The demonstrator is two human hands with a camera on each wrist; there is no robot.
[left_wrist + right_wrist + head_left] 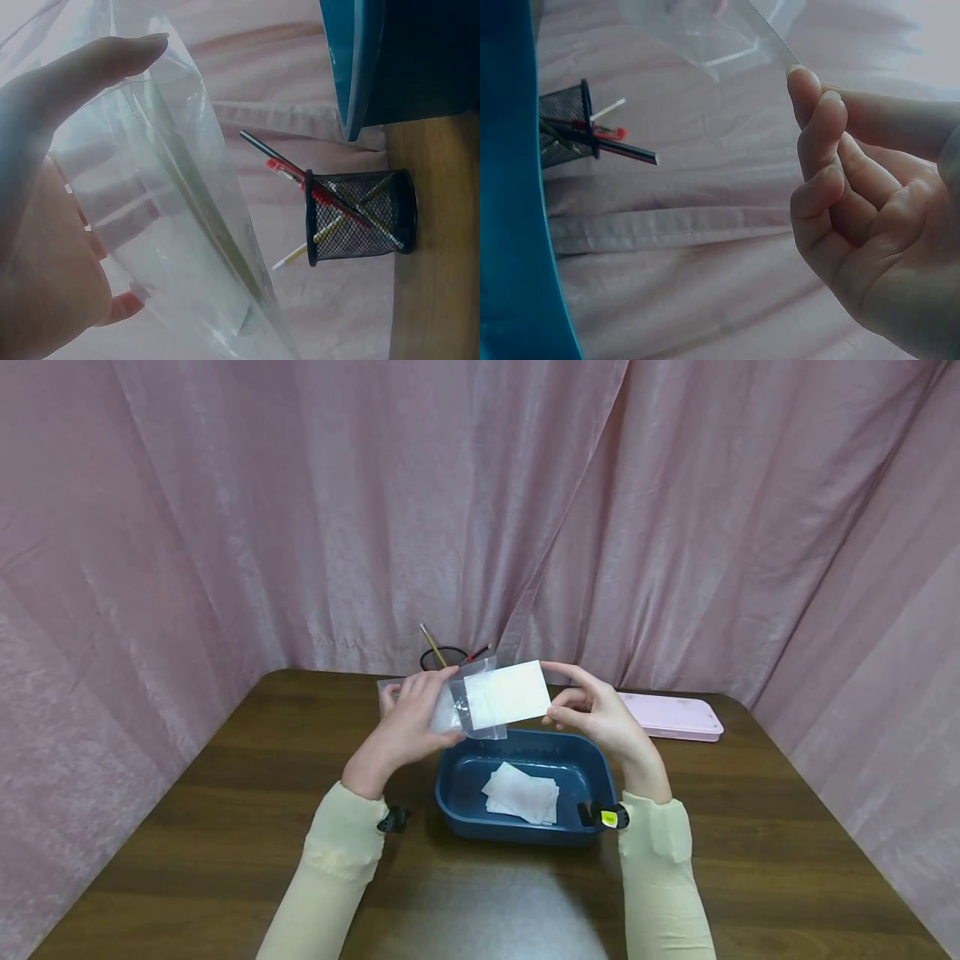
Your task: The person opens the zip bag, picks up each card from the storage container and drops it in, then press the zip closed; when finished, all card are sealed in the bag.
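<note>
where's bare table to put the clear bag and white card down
Bare dark wooden table lies left of the dark blue plastic tray, along the near edge, and right of the tray below the flat pink case. It is crowded behind the tray, around the black mesh pen cup, and the tray holds white sheets.

Bench and backdrop
A black mesh pen cup (444, 657) with pens and a flat pink case (671, 716) sit at the brown bench's (225, 827) far edge, before a pink curtain (300, 510).
</note>
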